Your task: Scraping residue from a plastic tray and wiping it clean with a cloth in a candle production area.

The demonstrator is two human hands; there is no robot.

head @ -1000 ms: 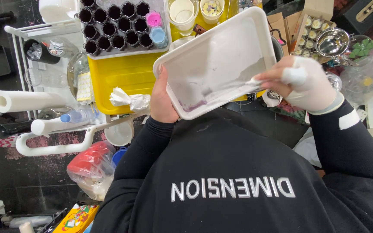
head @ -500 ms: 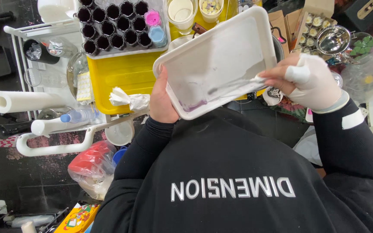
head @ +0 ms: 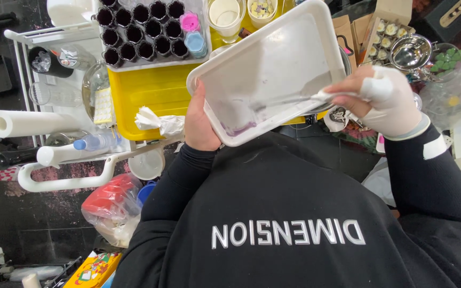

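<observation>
Since before, right hand [head: 385, 98] slid its spatula [head: 289, 100] leftward; both hands' fingers grip, left hand [head: 201, 125] clasping the tilted white tray [head: 273, 58].

A dark, glossy tiled floor [head: 38, 224] spreads toward seven o'clock, with a white tubular trolley [head: 54, 181] standing at nine o'clock under even light.

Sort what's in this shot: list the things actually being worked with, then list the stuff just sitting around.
In hand:
- white tray, tilted, gripped at its edge by the left hand
- spatula, held in the bandaged right hand, blade against the tray's inside
- purple residue in the tray's low corner

Lying about:
- yellow bin
- rack of dark cups
- paper towel roll
- metal strainer
</observation>
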